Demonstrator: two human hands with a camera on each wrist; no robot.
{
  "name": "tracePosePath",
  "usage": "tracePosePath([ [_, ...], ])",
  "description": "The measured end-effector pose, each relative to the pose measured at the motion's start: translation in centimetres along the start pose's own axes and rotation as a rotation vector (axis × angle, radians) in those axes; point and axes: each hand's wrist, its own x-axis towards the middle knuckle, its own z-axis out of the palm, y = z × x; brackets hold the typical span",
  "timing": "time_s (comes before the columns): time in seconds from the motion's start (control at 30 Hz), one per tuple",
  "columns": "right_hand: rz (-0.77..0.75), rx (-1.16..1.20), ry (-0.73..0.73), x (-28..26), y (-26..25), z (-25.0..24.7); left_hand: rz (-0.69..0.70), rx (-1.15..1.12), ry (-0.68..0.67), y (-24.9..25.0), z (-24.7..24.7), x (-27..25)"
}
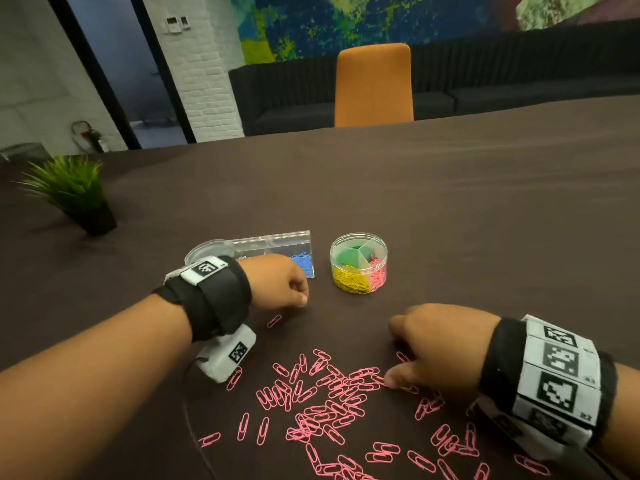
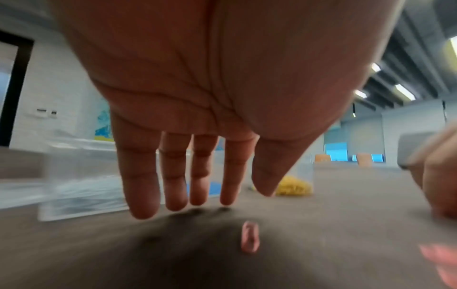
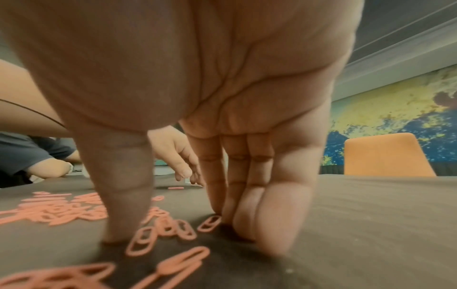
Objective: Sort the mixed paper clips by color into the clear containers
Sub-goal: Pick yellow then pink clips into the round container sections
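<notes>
- Surface (image 1: 450,202): covered by a dark brown cloth, filling the middle and lower part of the head view.
- Pink paper clips (image 1: 325,407): a loose scatter at the lower centre of the head view, lying flat on the surface; one single pink clip (image 1: 274,320) lies apart, just below the left hand.
- Round clear container (image 1: 358,262): centre of the head view, lid off, divided into wedges holding yellow, pink and green clips.
- Rectangular clear box (image 1: 273,244): left of the round container, partly behind the left hand; blue clips (image 1: 304,263) show at its right end. A small printed mark on its front is too small to read.
- Clear round lid (image 1: 204,252): lying flat at the box's left end.
- Left hand (image 1: 278,282): centre left, above the surface; its grip is slack, with fingers (image 2: 173,176) straight and pointing down, holding nothing.
- Right hand (image 1: 436,344): lower right, at the edge of the scatter; its grip is spread, fingertips and thumb (image 3: 123,195) pressing down on the surface among the clips, nothing lifted.
- Wrist bands: black, each carrying white blocks with black square code patterns; no readable words.
- Potted green plant (image 1: 69,192): upper left.
- Orange chair (image 1: 374,84): top centre, beyond the surface.
</notes>
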Motion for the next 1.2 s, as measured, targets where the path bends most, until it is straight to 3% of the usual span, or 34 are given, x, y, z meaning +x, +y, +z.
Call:
tracePosePath([
  [0.13,-0.130,-0.007,0.017,-0.5,-1.0,0.7,-0.086,0.174,-0.022,-2.8,3.1,-2.3],
  [0.37,-0.254,-0.002,0.020,-0.8,-1.1,1.2,0.152,0.071,-0.036,2.5,5.0,-6.7],
  [0.47,-0.247,0.043,0.014,-0.7,-1.1,1.1,0.265,0.075,-0.077,5.2,5.5,-7.1],
  [0.6,-0.245,0.132,0.024,-0.5,-0.2,0.6,0.359,0.182,-0.013,6.1,6.2,-6.7],
  [0.9,-0.152,0.174,0.536,5.4,3.7,-6.6,0.322,0.134,0.037,6.0,6.0,-6.4],
  [1.07,-0.056,0.126,0.520,9.2,4.7,-8.5,0.263,0.077,0.054,5.7,6.1,-6.5],
  [1.2,-0.044,0.115,0.456,10.8,4.7,-8.2,0.295,0.015,0.109,5.7,5.8,-6.7],
])
